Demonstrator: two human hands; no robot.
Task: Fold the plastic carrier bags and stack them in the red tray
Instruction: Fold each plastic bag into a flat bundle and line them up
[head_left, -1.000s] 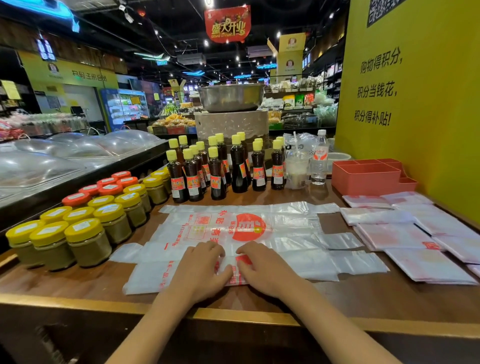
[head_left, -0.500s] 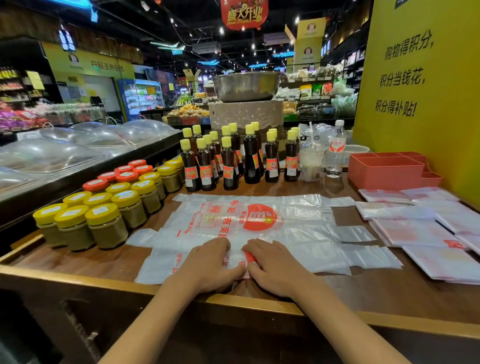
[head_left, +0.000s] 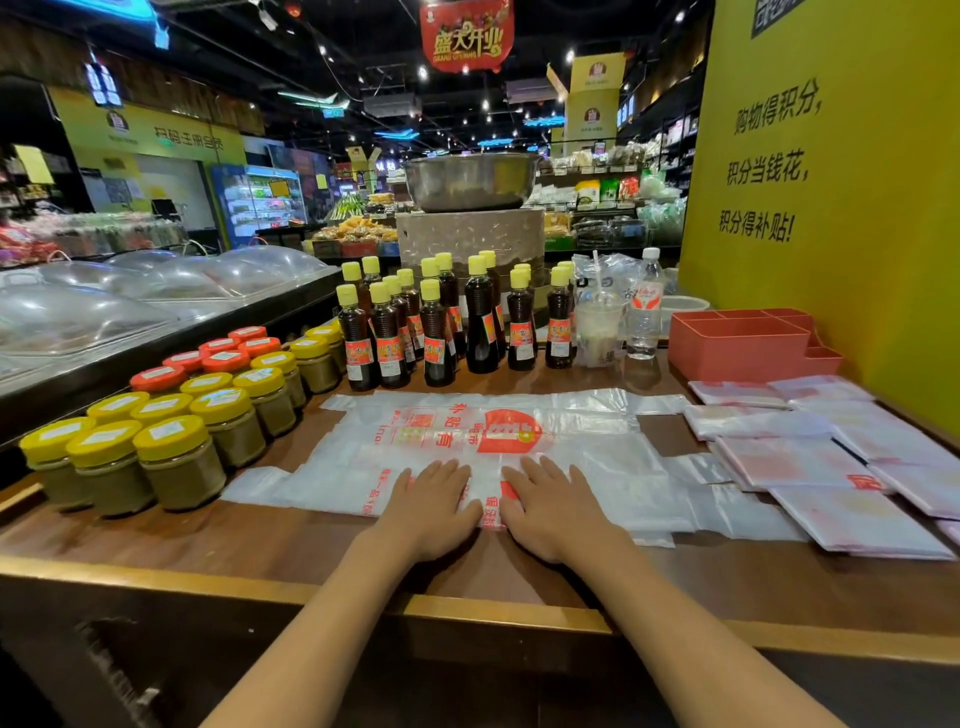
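Jars: yellow-lidded jars (head_left: 179, 460) are packed along the counter's (head_left: 270, 545) left edge, with red-lidded jars (head_left: 218, 358) lined up behind them; a greenish paste is seen inside the yellow-lidded ones.
Bottles: dark sauce bottles (head_left: 436, 338) with yellow caps are clustered at the back edge, just behind the spread bag.
Drinks: a lidded plastic cup (head_left: 597, 332) with a pale drink and a clear water bottle (head_left: 643, 312) are set between the bottles and the tray.
Red tray: the red tray (head_left: 737, 348) is placed at the back right corner against the yellow wall (head_left: 831, 208); its compartments are seen from the side and their contents cannot be told.
Folded bags: a spread of folded bags (head_left: 810, 462) is laid along the right edge, overlapping one another, near the tray.
Carrier bag: the carrier bag (head_left: 467, 441) is laid flat across the counter's middle, red print up, its near edge close to the front edge.
Left hand: the left hand (head_left: 431, 501) is pressed flat on the bag's near edge, fingers straight.
Right hand: the right hand (head_left: 553, 504) is pressed flat just beside it, fingers straight, nothing gripped.
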